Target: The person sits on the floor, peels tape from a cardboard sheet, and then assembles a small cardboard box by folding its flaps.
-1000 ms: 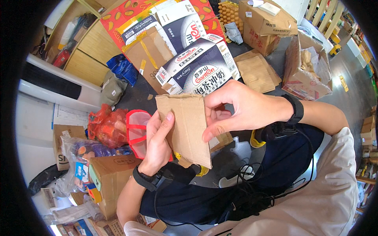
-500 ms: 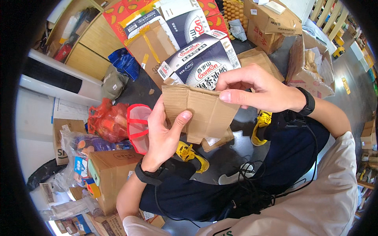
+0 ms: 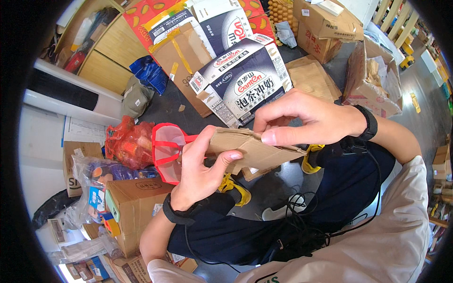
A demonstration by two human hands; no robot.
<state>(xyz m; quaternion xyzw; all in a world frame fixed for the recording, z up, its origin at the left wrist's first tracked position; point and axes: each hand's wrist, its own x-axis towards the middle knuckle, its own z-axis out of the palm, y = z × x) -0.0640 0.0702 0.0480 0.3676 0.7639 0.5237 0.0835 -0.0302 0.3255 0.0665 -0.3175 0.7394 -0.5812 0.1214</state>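
Between my hands is a small folded piece of brown cardboard (image 3: pixel 255 150), tilted so that its layered top edge faces up. My left hand (image 3: pixel 200 167) grips its left end, thumb on the near face and the fingers hidden behind. At the upper right edge, my right hand (image 3: pixel 309 120) pinches the cardboard between thumb and bent fingers. Beyond it on the floor lies a flattened dark-blue and white carton (image 3: pixel 245 80). Another piece of cardboard (image 3: pixel 259 172) shows beneath, between my yellow shoes.
Flattened brown cardboard (image 3: pixel 314 78) lies right of the carton, near an open box (image 3: pixel 373 80) of scraps. At left are a red mesh bag (image 3: pixel 130 144), a red-rimmed white bag (image 3: pixel 167 151) and a brown box (image 3: pixel 137 212). Black cables (image 3: pixel 302 212) cross my lap.
The folded cardboard has tipped from facing me to nearly edge-up. My left hand has shifted right and slightly down, while the right hand has moved a little lower with the edge.
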